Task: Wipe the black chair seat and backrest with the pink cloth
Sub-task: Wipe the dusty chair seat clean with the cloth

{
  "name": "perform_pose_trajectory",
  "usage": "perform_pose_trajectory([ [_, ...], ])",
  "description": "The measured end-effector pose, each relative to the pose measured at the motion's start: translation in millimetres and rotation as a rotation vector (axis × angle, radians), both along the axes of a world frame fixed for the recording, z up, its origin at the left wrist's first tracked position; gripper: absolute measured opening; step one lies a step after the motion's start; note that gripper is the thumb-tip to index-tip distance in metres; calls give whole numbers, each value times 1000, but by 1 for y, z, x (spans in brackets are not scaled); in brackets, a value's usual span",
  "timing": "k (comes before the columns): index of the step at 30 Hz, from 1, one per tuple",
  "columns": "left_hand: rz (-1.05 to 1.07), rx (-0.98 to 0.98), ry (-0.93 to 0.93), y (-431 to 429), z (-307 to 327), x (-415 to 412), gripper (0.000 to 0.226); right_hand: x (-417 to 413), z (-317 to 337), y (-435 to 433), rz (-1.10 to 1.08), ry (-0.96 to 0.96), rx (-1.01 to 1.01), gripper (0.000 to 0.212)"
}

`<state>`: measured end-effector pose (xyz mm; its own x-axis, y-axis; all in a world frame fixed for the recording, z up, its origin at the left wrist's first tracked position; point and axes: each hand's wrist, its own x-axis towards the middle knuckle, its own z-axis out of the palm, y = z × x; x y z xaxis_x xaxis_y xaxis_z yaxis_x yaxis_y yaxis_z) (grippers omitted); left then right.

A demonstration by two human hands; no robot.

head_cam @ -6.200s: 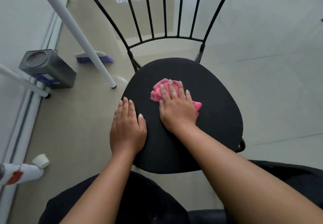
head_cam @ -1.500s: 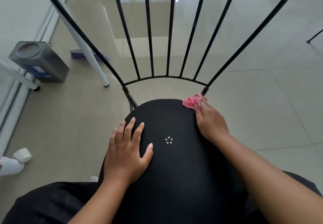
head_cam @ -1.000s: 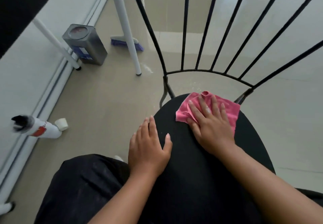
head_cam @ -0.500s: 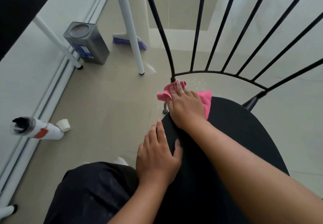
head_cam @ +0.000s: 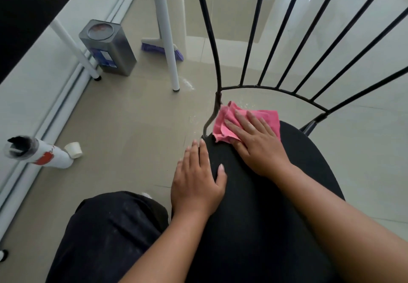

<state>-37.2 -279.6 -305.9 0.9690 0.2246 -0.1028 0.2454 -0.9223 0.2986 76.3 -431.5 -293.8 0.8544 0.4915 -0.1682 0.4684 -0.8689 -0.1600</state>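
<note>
- The right hand (head_cam: 257, 143) lies flat, fingers straight and slightly spread, pressing the pink cloth (head_cam: 223, 126) onto the rear left part of the black chair seat (head_cam: 298, 161).
- Half a second ago this hand had the cloth bunched against the left post of the backrest (head_cam: 217, 97). It now sits a little further right on the seat, and the cloth is spread flatter.
- The cloth's left edge lies just beside the post. Its far edge reaches past the back rim of the seat, under the curved lower rail.
- The left hand (head_cam: 196, 185) stays flat on the seat's left edge, fingers straight, holding nothing.
- On the floor (head_cam: 132, 128) to the left, unchanged: a metal tin (head_cam: 110, 48), a broom head (head_cam: 162, 49) behind a white table leg (head_cam: 165, 28), and a white bottle (head_cam: 44, 155) lying beside a small cap (head_cam: 74, 149).
</note>
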Motion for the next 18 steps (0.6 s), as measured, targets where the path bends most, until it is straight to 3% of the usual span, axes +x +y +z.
perform_pose_trajectory([
  [4,-71,35,-28,-1,0,-1,74,-46,-3,-50,-299,-14,-25,53],
  [6,-108,49,-52,-1,-1,-1,72,-78,-3,-59,-238,-38,-51,55],
  [10,-143,52,-86,-2,0,-1,69,-92,2,-98,110,-35,-139,56],
  [15,-130,41,-105,-1,-2,3,67,-44,1,-67,-309,-30,-108,60],
  [18,-125,20,-93,0,0,3,66,-65,-2,-37,-157,-4,-61,60],
])
